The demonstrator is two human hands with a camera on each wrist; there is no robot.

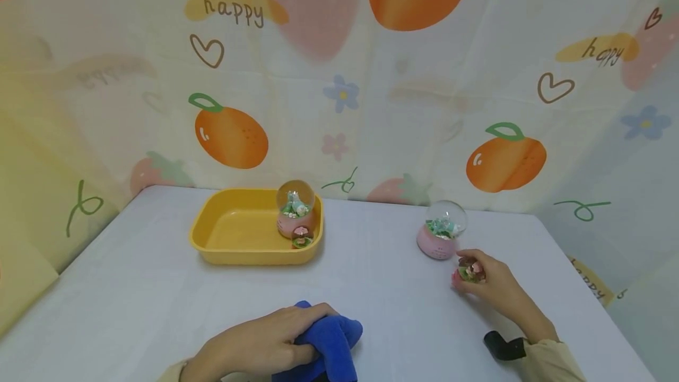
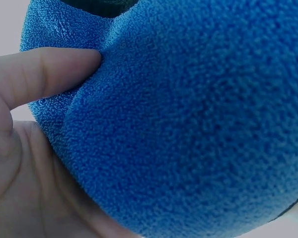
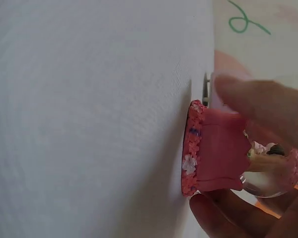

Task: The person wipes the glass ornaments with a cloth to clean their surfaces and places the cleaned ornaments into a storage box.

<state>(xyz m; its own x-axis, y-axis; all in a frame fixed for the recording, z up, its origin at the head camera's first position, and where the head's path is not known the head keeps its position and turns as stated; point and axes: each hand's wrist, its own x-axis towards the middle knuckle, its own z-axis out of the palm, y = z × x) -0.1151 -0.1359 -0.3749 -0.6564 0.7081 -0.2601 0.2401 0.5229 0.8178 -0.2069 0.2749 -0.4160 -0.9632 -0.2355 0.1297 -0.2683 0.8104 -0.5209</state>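
My left hand (image 1: 270, 335) grips a bunched blue cloth (image 1: 335, 341) at the front of the table. In the left wrist view the thumb presses into the towelling of this cloth (image 2: 188, 119), which fills most of that view. Over on the right, my right hand (image 1: 501, 287) holds a small snow globe (image 1: 471, 271) between thumb and fingers. Its pink, flower-edged base (image 3: 221, 151) faces the white tabletop, close to it, in the right wrist view. Just behind it stands a larger snow globe (image 1: 436, 244) with a pink base and a clear dome.
A yellow tray (image 1: 228, 257) sits at the back left of the table. Inside its right end are another large snow globe (image 1: 293, 226) and a small snow globe (image 1: 302, 238). The white table (image 1: 382, 293) ends at a fruit-printed curtain (image 1: 414, 134). A black strap piece (image 1: 503, 346) lies by the right sleeve.
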